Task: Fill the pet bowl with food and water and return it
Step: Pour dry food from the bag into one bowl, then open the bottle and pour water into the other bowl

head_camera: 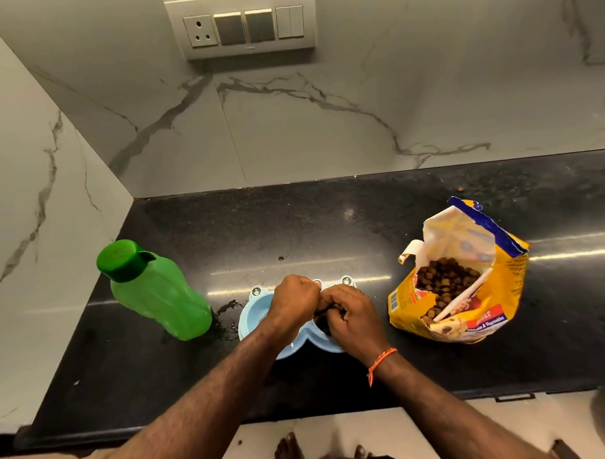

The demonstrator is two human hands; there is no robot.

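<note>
A light blue double pet bowl [254, 315] stands on the black counter near its front edge. Both my hands hover over it. My left hand [295, 303] is closed into a fist above the middle of the bowl. My right hand [350, 317] is curled over the right compartment with brown kibble [326, 314] in its fingers. The two hands touch. Most of the right compartment is hidden under them. An open yellow bag of pet food [464, 278] lies to the right, kibble showing in its torn mouth. A green water bottle [155, 291] with its cap on stands to the left.
Small water spills [230, 307] lie between the bottle and the bowl. A few stray kibble bits [281, 258] sit on the counter [294, 222]. Marble walls close the back and left. A switch panel [244, 25] is on the back wall.
</note>
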